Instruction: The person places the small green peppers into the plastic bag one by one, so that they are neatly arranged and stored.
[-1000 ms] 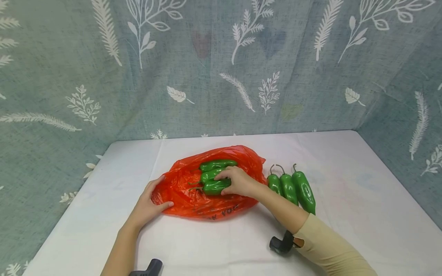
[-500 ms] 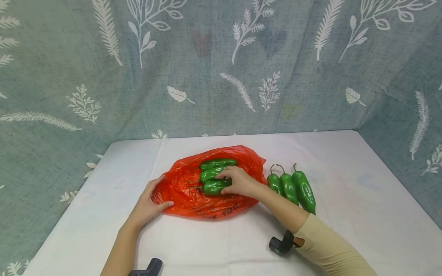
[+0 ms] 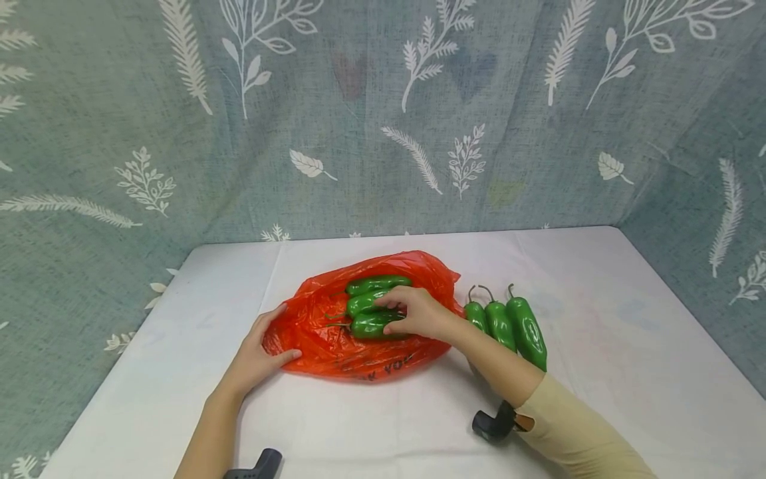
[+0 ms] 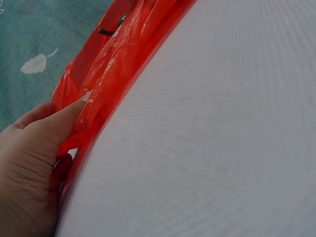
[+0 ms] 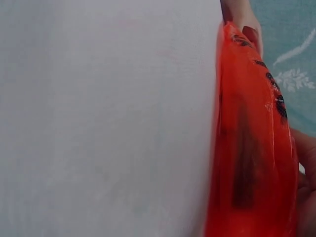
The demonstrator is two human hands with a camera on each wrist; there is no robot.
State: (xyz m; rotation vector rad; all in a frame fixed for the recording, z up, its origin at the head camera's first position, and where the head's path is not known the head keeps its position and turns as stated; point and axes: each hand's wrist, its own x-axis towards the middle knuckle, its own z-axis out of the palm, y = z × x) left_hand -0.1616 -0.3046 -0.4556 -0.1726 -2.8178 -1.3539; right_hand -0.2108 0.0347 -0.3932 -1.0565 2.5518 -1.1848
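A red plastic bag (image 3: 326, 359) with black lettering lies spread on the table, its mouth facing up. Inside it three green peppers (image 3: 365, 326) lie side by side, stems to the left. My left hand (image 3: 258, 352) holds the bag's left end, with the thumb over the near edge and the fingers at the far one. Over the nearest pepper is my right hand (image 3: 421, 316), fingers and thumb apart around its right end; whether they touch it is hard to tell. In the left wrist view, the left thumb (image 4: 66, 118) presses on the red plastic.
Three more green peppers (image 3: 528, 332) lie in a row right of the bag, partly behind the right forearm. A white cloth covers the table (image 3: 347, 426). A grey-green patterned curtain (image 3: 359, 199) hangs behind it.
My right hand has shifted slightly to the right over the nearest pepper, which has stayed in place. My left hand and the bag look nearly unmoved.
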